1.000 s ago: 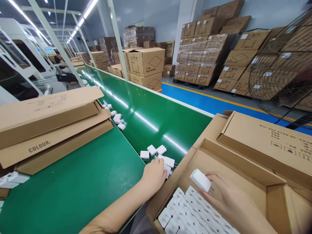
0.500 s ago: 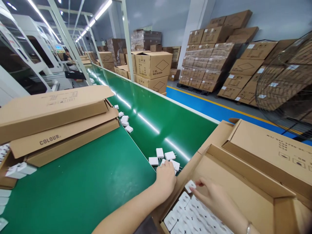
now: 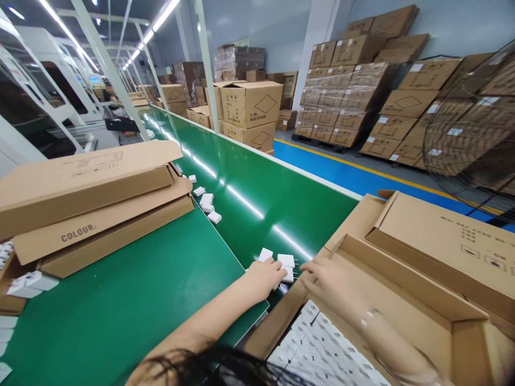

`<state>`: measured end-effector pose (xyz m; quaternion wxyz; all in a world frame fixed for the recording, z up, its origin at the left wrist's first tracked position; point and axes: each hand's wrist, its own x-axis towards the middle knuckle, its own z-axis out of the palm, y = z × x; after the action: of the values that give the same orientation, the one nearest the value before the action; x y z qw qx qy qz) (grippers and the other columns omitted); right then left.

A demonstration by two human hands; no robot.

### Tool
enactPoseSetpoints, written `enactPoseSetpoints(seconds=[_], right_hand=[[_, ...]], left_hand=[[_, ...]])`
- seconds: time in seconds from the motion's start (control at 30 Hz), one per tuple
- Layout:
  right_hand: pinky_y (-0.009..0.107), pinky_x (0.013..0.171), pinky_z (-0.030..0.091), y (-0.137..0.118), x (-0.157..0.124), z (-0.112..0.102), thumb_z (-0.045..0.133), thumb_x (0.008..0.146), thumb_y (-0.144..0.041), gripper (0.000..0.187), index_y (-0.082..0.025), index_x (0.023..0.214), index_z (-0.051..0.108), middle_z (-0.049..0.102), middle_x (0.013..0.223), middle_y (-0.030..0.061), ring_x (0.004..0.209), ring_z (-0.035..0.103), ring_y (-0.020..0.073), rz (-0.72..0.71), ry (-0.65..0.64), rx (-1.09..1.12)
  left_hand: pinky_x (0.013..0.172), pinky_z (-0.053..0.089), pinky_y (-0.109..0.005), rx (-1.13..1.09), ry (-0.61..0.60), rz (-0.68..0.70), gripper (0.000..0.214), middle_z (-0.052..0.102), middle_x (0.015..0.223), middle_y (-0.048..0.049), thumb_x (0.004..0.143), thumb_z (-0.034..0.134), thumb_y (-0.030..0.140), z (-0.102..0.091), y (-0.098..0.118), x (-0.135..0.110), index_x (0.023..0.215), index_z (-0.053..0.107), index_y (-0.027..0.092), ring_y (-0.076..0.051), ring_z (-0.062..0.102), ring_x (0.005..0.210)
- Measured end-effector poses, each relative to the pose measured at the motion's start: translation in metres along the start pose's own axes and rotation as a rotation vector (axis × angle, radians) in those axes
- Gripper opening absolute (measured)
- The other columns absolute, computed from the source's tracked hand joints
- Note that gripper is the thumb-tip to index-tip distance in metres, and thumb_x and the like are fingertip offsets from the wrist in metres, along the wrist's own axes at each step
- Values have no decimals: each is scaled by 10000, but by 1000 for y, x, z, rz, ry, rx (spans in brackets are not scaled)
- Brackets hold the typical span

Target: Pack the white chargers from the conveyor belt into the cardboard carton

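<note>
My left hand (image 3: 265, 279) is bent over a small cluster of white plug chargers (image 3: 286, 260) at the near end of the green conveyor belt (image 3: 281, 209). Its fingers are curled down, and whatever lies beneath them is mostly hidden. Just right of it, my right hand (image 3: 328, 276) hovers over the side of an open cardboard box (image 3: 402, 289). No charger shows in its slightly parted fingers. Inside that box, tight rows of white chargers (image 3: 322, 348) stand below my right wrist, which wears a bracelet.
Flattish cartons (image 3: 96, 198) lie on the green tabletop (image 3: 161, 289) at left, with more chargers (image 3: 32, 283) beside them. Several loose chargers (image 3: 207, 201) sit farther along the belt. A fan (image 3: 470, 118) and stacked boxes (image 3: 338, 91) stand beyond; a person (image 3: 112, 99) is far left.
The charger in my right hand is now out of it, and that hand has moved up and left toward the belt. My left hand has shifted slightly left among the chargers, some of which have moved.
</note>
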<state>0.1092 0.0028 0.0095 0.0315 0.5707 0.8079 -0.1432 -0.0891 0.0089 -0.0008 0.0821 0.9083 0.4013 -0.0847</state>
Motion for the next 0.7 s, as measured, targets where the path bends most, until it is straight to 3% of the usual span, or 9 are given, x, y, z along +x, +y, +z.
enactPoseSetpoints(seconds=[0.1,0.2,0.3,0.4,0.47,0.57,0.7], right_hand=[[412,835,540,-29,36,14,630,884,-261,113,-170,925,683,692,1018,67,1011,636,243,-18,-68,-96],[411,821,551,-41,56,25,676,869,-235,113,-158,949,655,661,1103,55,1023,620,224,-13,-97,-168],[393,790,552,-34,56,19,671,865,-212,89,-154,931,653,657,1082,51,990,621,217,-16,-83,-212],[383,772,540,-14,51,2,675,852,-245,104,-159,908,660,657,1054,63,991,609,224,-17,-52,-229],[386,767,532,-2,51,-5,667,854,-288,150,-155,923,663,651,1073,90,1028,592,244,8,-28,-232],[397,778,536,6,57,-1,654,872,-326,185,-153,940,657,644,1101,91,1048,591,250,72,-21,-237],[393,787,549,3,67,15,689,856,-268,137,-161,932,650,653,1090,54,982,619,216,128,-38,-232]], left_hand=[[695,523,-304,46,-51,78,200,586,1092,-93,831,570,85,12,2,9,1000,620,179,-233,538,993],[662,506,-278,57,-74,109,155,596,1073,-81,856,571,98,17,1,16,933,651,206,-224,540,986],[653,490,-258,57,-73,152,166,594,1121,-62,869,572,116,14,-3,15,961,637,238,-212,533,1024],[699,491,-273,7,-18,173,166,595,1153,-56,848,600,147,0,-9,7,992,592,228,-209,530,1042],[774,489,-300,-65,4,80,173,617,1110,-54,821,635,168,-15,-15,5,973,569,221,-220,536,1041],[886,467,-344,-157,-27,-169,227,650,1036,-61,773,708,206,-34,-23,13,947,563,217,-255,540,1085],[884,485,-388,-189,-75,-329,277,667,1038,-129,783,706,270,-33,-12,31,1003,573,166,-309,577,1102]])
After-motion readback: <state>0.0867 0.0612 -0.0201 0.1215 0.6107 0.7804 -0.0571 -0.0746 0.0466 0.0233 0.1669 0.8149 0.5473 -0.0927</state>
